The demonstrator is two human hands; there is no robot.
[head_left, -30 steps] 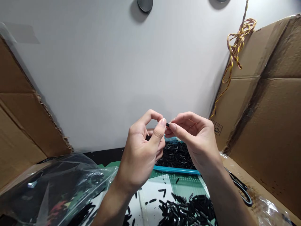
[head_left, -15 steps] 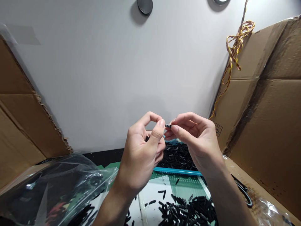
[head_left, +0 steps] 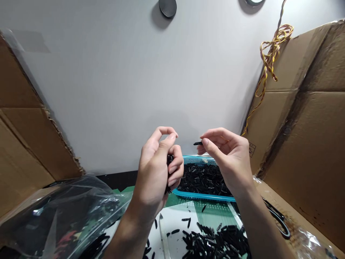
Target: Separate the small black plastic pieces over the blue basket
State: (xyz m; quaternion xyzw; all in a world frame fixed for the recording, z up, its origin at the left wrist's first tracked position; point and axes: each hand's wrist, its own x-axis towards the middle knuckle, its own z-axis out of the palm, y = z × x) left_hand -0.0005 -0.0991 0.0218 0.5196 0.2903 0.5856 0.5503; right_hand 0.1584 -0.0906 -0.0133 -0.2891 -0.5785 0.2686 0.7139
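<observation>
My left hand (head_left: 159,165) is curled around several small black pieces (head_left: 170,160), which show between its palm and fingers; its thumb and index fingertip meet above them. To its right, my right hand (head_left: 229,151) pinches one small black piece (head_left: 198,143) between thumb and fingers, and the piece points left. The two hands are apart. Behind and below them, a blue basket (head_left: 205,197) holds a mass of similar black pieces (head_left: 202,178). A loose pile of black pieces (head_left: 218,242) lies in front, on the white and green surface.
A clear plastic bag (head_left: 61,216) lies at the left. Cardboard walls stand left (head_left: 24,126) and right (head_left: 309,144). Scissors (head_left: 280,223) lie at the right, below a hanging twisted wire (head_left: 269,54). A pale pen-like tool (head_left: 164,237) lies between the arms.
My hands have moved apart, the left one shifting left. The small black piece between both hands' fingertips is now in my right hand only. More of the basket shows.
</observation>
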